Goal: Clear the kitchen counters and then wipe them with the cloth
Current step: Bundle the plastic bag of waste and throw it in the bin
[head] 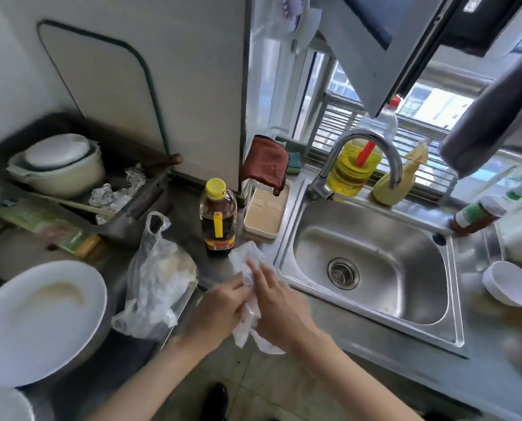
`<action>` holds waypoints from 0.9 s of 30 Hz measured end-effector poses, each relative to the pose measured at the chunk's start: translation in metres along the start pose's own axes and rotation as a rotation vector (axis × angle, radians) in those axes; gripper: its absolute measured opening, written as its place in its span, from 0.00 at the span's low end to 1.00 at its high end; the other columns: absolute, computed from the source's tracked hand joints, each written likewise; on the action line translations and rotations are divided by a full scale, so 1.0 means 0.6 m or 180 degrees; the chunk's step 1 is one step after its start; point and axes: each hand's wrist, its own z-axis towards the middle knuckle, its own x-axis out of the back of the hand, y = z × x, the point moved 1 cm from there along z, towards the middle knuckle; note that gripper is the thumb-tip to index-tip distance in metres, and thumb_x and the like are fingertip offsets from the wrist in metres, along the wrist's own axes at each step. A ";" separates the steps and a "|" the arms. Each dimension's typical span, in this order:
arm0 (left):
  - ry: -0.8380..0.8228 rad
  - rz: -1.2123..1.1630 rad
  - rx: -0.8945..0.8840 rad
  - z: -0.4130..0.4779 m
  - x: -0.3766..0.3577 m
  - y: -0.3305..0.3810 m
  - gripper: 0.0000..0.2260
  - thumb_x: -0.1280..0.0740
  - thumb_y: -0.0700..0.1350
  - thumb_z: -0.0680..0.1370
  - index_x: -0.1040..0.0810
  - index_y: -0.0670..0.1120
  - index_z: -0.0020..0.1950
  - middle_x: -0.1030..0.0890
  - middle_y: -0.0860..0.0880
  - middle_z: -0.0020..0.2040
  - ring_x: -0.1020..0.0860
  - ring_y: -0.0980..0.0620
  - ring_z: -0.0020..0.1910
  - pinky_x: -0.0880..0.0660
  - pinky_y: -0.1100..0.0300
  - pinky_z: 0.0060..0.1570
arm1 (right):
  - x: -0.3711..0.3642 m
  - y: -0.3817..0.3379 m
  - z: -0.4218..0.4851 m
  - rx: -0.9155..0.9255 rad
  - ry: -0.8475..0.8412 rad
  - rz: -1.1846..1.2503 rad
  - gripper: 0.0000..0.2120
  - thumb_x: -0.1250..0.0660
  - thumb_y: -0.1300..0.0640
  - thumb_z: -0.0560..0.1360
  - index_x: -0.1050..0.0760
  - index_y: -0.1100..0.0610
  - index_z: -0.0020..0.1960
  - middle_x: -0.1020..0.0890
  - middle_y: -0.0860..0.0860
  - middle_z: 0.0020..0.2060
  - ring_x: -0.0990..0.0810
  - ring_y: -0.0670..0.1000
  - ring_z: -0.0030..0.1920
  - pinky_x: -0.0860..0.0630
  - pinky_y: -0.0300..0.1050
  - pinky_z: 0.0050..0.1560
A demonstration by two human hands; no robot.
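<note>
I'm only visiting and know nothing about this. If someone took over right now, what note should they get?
Left hand and right hand: both grip a crumpled wrapper.
Cloth: draped over its rack left of the sink, untouched.
On the counter: sauce bottle, food bag, plate, bowl.
Done: little visibly cleared.
Left: bin the wrapper, clear the rest, then wipe.

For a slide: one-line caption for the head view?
Left hand and right hand hold a crumpled plastic bag beside the sink, a sauce bottle just behind.
</note>
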 end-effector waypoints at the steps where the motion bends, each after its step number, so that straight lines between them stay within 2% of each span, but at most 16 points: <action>1: 0.0175 -0.0226 0.0219 -0.013 0.001 0.000 0.19 0.30 0.30 0.69 0.23 0.45 0.56 0.22 0.52 0.53 0.20 0.53 0.46 0.25 0.66 0.48 | -0.003 -0.009 -0.002 -0.0009 0.0145 0.0110 0.38 0.32 0.55 0.72 0.52 0.49 0.74 0.37 0.52 0.70 0.28 0.55 0.59 0.26 0.46 0.50; 3: 0.0381 -0.0629 0.0648 -0.039 0.010 0.002 0.18 0.31 0.34 0.70 0.28 0.52 0.54 0.29 0.60 0.53 0.24 0.58 0.49 0.26 0.65 0.50 | -0.011 -0.025 -0.006 -0.0046 0.0293 0.0307 0.25 0.35 0.60 0.73 0.40 0.52 0.67 0.28 0.50 0.60 0.24 0.54 0.50 0.26 0.46 0.43; 4: 0.0390 -0.0686 0.0819 -0.054 0.018 0.003 0.16 0.31 0.40 0.71 0.31 0.54 0.54 0.31 0.62 0.53 0.25 0.61 0.50 0.26 0.65 0.48 | -0.018 -0.028 -0.007 -0.0085 0.0289 0.0332 0.20 0.36 0.61 0.73 0.37 0.53 0.63 0.26 0.50 0.56 0.24 0.54 0.48 0.27 0.46 0.41; 5: 0.0366 -0.0602 0.0910 -0.070 0.028 0.001 0.15 0.31 0.48 0.72 0.32 0.56 0.55 0.32 0.63 0.55 0.27 0.64 0.53 0.27 0.68 0.48 | -0.026 -0.028 -0.007 -0.0129 0.0275 0.0335 0.17 0.37 0.62 0.73 0.34 0.54 0.61 0.25 0.50 0.53 0.24 0.54 0.46 0.28 0.46 0.40; 7: 0.0297 -0.0127 0.1033 -0.106 0.051 -0.018 0.22 0.34 0.59 0.71 0.35 0.57 0.63 0.34 0.60 0.63 0.32 0.64 0.61 0.30 0.69 0.56 | -0.038 -0.022 -0.006 -0.0189 0.0353 0.0288 0.17 0.39 0.65 0.72 0.32 0.55 0.59 0.24 0.51 0.52 0.23 0.55 0.44 0.29 0.46 0.38; 10: 0.0199 0.1002 0.1337 -0.157 0.077 -0.080 0.37 0.27 0.58 0.67 0.42 0.56 0.71 0.39 0.45 0.71 0.35 0.43 0.69 0.33 0.48 0.63 | -0.045 -0.006 0.002 -0.0349 0.0628 0.0130 0.19 0.39 0.69 0.70 0.30 0.56 0.59 0.23 0.52 0.52 0.23 0.56 0.42 0.32 0.45 0.32; 12: -0.0156 0.1221 0.1673 -0.167 0.084 -0.125 0.45 0.24 0.55 0.65 0.50 0.59 0.72 0.47 0.43 0.75 0.43 0.36 0.72 0.37 0.37 0.66 | -0.047 -0.005 0.012 -0.0416 0.0693 -0.0011 0.19 0.39 0.69 0.69 0.30 0.56 0.59 0.23 0.52 0.51 0.24 0.56 0.42 0.37 0.43 0.28; 15: -0.0779 0.1318 0.1976 -0.139 0.083 -0.181 0.47 0.27 0.56 0.67 0.57 0.60 0.74 0.62 0.43 0.76 0.58 0.36 0.74 0.46 0.37 0.69 | -0.059 -0.018 0.043 -0.0436 0.0755 -0.0147 0.17 0.37 0.70 0.68 0.28 0.57 0.55 0.23 0.54 0.46 0.26 0.56 0.36 0.40 0.43 0.27; 18: -0.1390 0.1443 0.2036 -0.095 0.078 -0.227 0.50 0.28 0.59 0.67 0.62 0.59 0.74 0.70 0.43 0.74 0.64 0.36 0.73 0.51 0.35 0.70 | -0.081 -0.036 0.083 -0.0369 0.0652 -0.0360 0.15 0.35 0.70 0.66 0.28 0.57 0.50 0.23 0.54 0.42 0.27 0.56 0.35 0.40 0.43 0.26; 21: -0.1776 0.1390 0.1970 -0.068 0.071 -0.273 0.53 0.28 0.61 0.65 0.65 0.58 0.74 0.71 0.42 0.73 0.63 0.35 0.73 0.52 0.37 0.70 | -0.102 -0.045 0.114 -0.0447 0.0615 -0.0523 0.19 0.28 0.72 0.55 0.27 0.56 0.41 0.24 0.52 0.32 0.28 0.54 0.26 0.54 0.36 0.22; 22: -0.1900 0.1318 0.1974 -0.064 0.067 -0.284 0.52 0.28 0.60 0.66 0.65 0.57 0.74 0.69 0.41 0.74 0.62 0.35 0.73 0.50 0.39 0.71 | -0.110 -0.043 0.122 -0.0497 0.0671 -0.0531 0.20 0.28 0.72 0.54 0.27 0.56 0.40 0.25 0.52 0.31 0.29 0.54 0.25 0.53 0.36 0.22; 24: -0.1890 0.1105 0.2115 -0.058 0.057 -0.297 0.47 0.30 0.57 0.70 0.62 0.54 0.75 0.59 0.41 0.76 0.51 0.36 0.74 0.42 0.42 0.68 | -0.120 -0.041 0.131 -0.0593 0.0749 -0.0452 0.18 0.29 0.72 0.55 0.27 0.57 0.41 0.25 0.52 0.32 0.29 0.55 0.26 0.45 0.39 0.22; 26: -0.1547 0.1068 0.2134 -0.055 0.049 -0.300 0.37 0.32 0.54 0.73 0.50 0.49 0.75 0.44 0.42 0.74 0.34 0.39 0.67 0.30 0.49 0.59 | -0.123 -0.042 0.134 -0.0667 0.0831 -0.0376 0.18 0.30 0.73 0.56 0.27 0.57 0.41 0.25 0.53 0.33 0.30 0.55 0.26 0.42 0.40 0.22; 27: -0.1353 0.1173 0.2051 -0.051 0.048 -0.299 0.30 0.33 0.52 0.75 0.42 0.46 0.72 0.37 0.43 0.70 0.28 0.42 0.61 0.28 0.52 0.54 | -0.124 -0.042 0.132 -0.0701 0.0862 -0.0329 0.18 0.30 0.73 0.56 0.27 0.58 0.41 0.25 0.53 0.33 0.31 0.55 0.26 0.42 0.39 0.22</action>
